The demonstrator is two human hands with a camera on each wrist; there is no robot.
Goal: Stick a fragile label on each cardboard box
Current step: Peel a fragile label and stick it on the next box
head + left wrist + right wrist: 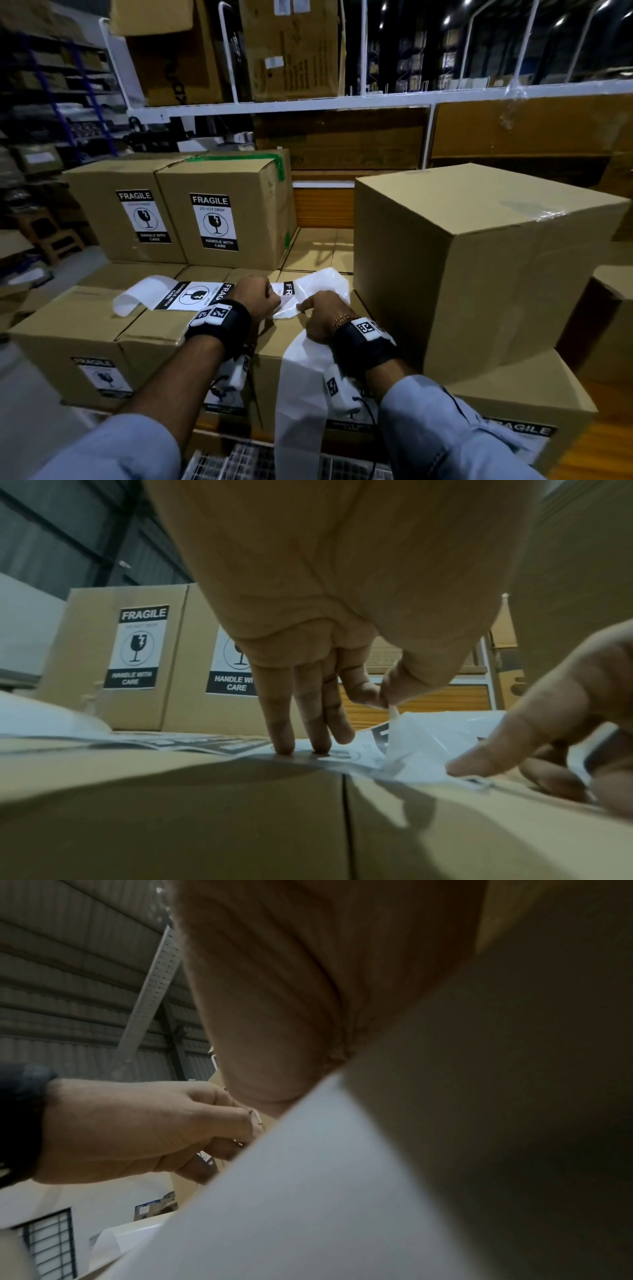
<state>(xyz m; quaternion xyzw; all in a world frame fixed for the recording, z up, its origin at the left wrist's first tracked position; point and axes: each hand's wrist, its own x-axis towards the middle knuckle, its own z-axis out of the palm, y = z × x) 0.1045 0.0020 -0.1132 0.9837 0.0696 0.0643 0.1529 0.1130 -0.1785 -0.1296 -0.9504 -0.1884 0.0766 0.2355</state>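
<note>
A strip of black-and-white fragile labels on glossy white backing paper (pixel 191 296) lay across the tops of the near brown cardboard boxes (pixel 85 318), with its left end curled upward. The left hand (pixel 256 291) was held over the strip: in the left wrist view, a corner of a label was pinched between its thumb and index finger, while two other fingers (pixel 284 723) were pressed, nearly straight, onto the strip. The right hand (pixel 322 317) was laid on the crumpled white backing paper (pixel 322 284) just right of the left hand, with its index finger extended and pressed down on the sheet; whether the remaining fingers were curled around anything could not be told. A long tail of backing paper (pixel 301 387) hung down the near face of the boxes beneath the right wrist. Two brown cardboard boxes (pixel 226 209) at the far left were seen already carrying fragile labels (pixel 214 222) on their near faces. A large plain brown cardboard box (pixel 479 260) stood at the right, on top of another box, with no label visible on the faces shown.
</note>
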